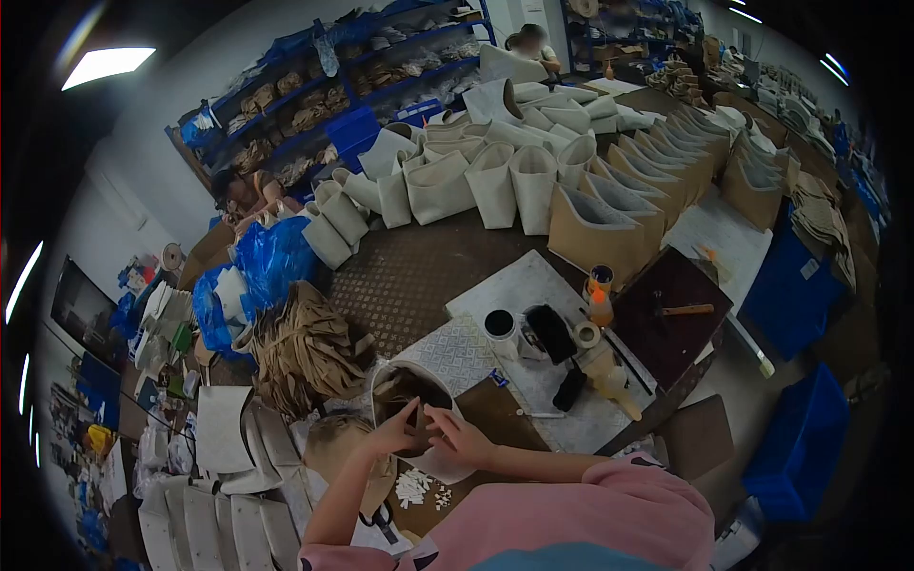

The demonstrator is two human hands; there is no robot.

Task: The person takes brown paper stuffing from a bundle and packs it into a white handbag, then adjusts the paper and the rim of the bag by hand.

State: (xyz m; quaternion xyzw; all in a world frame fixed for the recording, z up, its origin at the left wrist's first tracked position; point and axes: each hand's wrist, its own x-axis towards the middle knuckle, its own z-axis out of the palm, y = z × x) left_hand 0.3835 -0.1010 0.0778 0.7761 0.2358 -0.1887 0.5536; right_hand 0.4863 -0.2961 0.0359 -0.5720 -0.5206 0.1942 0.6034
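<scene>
At the far left, much of the room is swallowed by the dark, curved border, and the clutter there can hardly be made out. White panels (224, 428), smooth and stiff-looking, are stacked low down and cut off by the bottom edge. Farther back, a co-worker (249, 193) is half hidden by a crumpled, glossy blue plastic bag (276, 252); behind, blue shelving (347, 81) is packed with wrapped bundles. Beside the bag, creased brown sheets (305, 352) are heaped on the desk (405, 266), whose dark top is finely patterned.

At the near side, a pale, rounded container (446, 464) is set in front of the wearer, its brownish inside partly covered by both hands. The left hand (392, 436) is held over the mouth, fingers partly spread; the right hand (461, 442) is just beside it, fingers loosely bent — whether anything is pinched cannot be told. Small white pieces (412, 487) are scattered just below.

Beyond, cream pouches (443, 186) are lined up in a curve. Farther right, a dark-mouthed cup (500, 324) and a tape roll (586, 334) are grouped near tan, curved-topped pieces (600, 228); a wooden-handled hammer (685, 309) is laid on a dark board (657, 343). At the right, a blue bin (800, 447) is seen — its contents unclear.
</scene>
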